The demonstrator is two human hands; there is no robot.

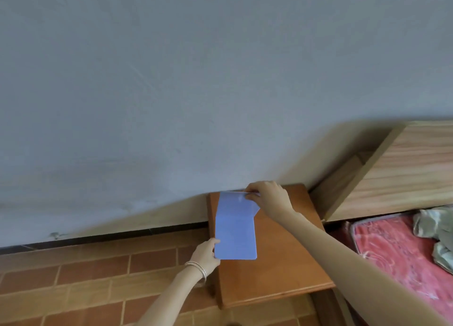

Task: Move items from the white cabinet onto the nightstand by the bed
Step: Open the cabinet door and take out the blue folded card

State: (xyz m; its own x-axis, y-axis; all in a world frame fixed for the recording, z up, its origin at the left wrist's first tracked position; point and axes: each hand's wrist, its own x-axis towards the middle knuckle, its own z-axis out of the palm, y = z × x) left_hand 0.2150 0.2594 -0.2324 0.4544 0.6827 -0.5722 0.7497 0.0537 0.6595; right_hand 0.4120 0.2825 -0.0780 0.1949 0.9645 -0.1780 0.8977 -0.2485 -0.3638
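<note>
Two bare arms reach forward from the bottom of the view toward a wooden nightstand (282, 259) that stands against a pale grey-blue wall (196, 80).

The left hand (206, 253) comes up from the lower middle, wrist bent slightly. Its fingers are curled and its thumb pinches the lower left corner of a blue folder (236, 232). Thin bracelets (197, 269) circle the left wrist.

The right arm stretches in a long diagonal from the lower right corner. The right hand (269, 197) is turned palm down, with its fingertips pinching the folder's upper right corner, close to the wall.

The folder is a plain light blue sheet with rounded corners and a crease across its middle. Its far half bends toward the wall. It sits over the left part of the nightstand's surface, with its left edge past the surface's left edge. Whether it rests on the wood or is held just above cannot be told.

Just right of the nightstand is a bed with a light wooden headboard (404, 168) and a red patterned mattress (397, 252). A crumpled greyish cloth (438, 230) lies on the mattress at the far right. The right forearm crosses in front of the nightstand's right edge.

Left of the nightstand, the floor (85, 281) is brown brick-pattern tile, with a dark strip (122, 235) running along the foot of the wall.
</note>
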